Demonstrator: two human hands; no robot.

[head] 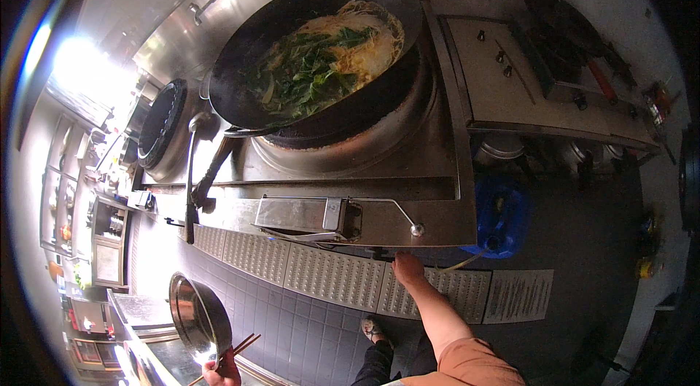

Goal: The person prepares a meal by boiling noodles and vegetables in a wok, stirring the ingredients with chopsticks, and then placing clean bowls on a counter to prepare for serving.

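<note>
My left hand (223, 374), at the lower left, holds a shiny metal bowl (202, 315) by its rim along with a pair of wooden chopsticks (246, 343). The bowl is tipped on its side, and no food shows in it. My right hand (407, 268) is curled at the lower front edge of the stove (383, 222); its fingertips are hidden, so what they touch is unclear. Above it, a large black wok (240, 80) sits on a round burner ring (350, 151). Leafy greens (311, 80), pale thin strands (377, 19) and yellowish egg-like pieces (355, 63) lie in the wok.
A long-handled ladle (191, 178) and a dark-handled tool (210, 173) lean left of the wok. A metal swing tap (399, 208) crosses the stove front. A blue plastic jug (500, 216) stands right, beside dimpled floor plates (333, 271). A counter (126, 309) runs lower left.
</note>
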